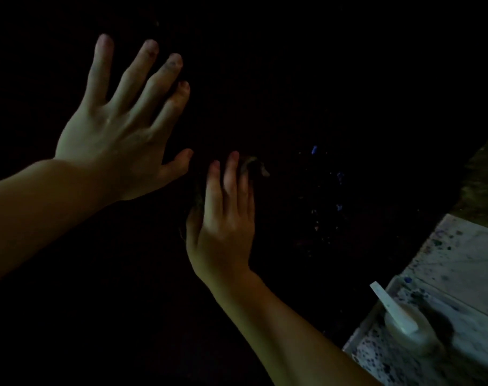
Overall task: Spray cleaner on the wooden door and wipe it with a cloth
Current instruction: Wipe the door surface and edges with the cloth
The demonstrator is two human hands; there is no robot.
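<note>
The dark, almost black wooden door (293, 79) is filling most of the view, too dim for its grain to show, and a few bluish specks and droplets are glinting on it right of centre, so the spraying is likely done and the wiping is under way, with how much is left impossible to tell in this light. A small, crumpled, brownish cloth (252, 165) is lying against the door under the right hand (223, 218), whose nearly straight fingers are pressing it flat. The left hand (120, 129) is spreading wide open, holding nothing, apparently bracing on the door up and left of the cloth. A pale plastic spray bottle (404, 327) is standing well apart on the speckled light floor (465, 260) at lower right.
</note>
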